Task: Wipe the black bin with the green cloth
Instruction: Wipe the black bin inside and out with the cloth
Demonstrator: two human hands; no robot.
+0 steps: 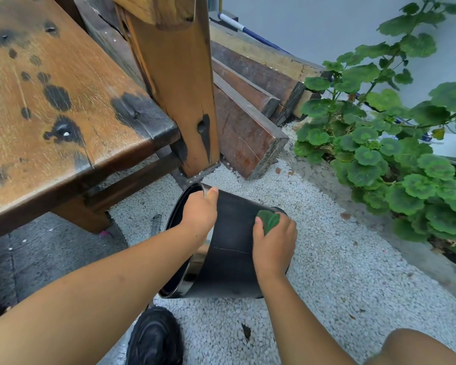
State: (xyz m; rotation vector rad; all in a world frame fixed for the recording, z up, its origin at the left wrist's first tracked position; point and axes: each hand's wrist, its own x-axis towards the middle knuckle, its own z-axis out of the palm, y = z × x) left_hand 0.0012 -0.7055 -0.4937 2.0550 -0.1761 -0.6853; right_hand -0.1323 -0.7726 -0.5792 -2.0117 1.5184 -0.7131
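Black plastic, round and smooth-walled, the bin (229, 241) is lying tipped on its side on pale white gravel (327, 259). Its open mouth is facing the left hand and its base is pointing away to the right. The left hand (199, 213) is gripping the upper rim, with the fingers curling over the edge and the thumb lying along the outer wall, steadying the bin. The right hand (274, 241) is clutching a small bunched green cloth (270, 219) with its fingers folded round it. It is pressing the cloth against the outer wall close to the base end, well apart from the rim grip.

By the look of it, the wiping is under way rather than finished. The cloth is touching only the upward-facing stretch of wall, and the dull band between the two grips is giving no clear sign of being clean or dusty. The side resting on the gravel, the base and the glossy inside below the left grip probably remain to be done, and the bin would need turning to reach them.

Beyond the left grip a worn brown wooden table leg (179, 101) is standing, and a leafy green plant (379, 159) is growing past the right hand.
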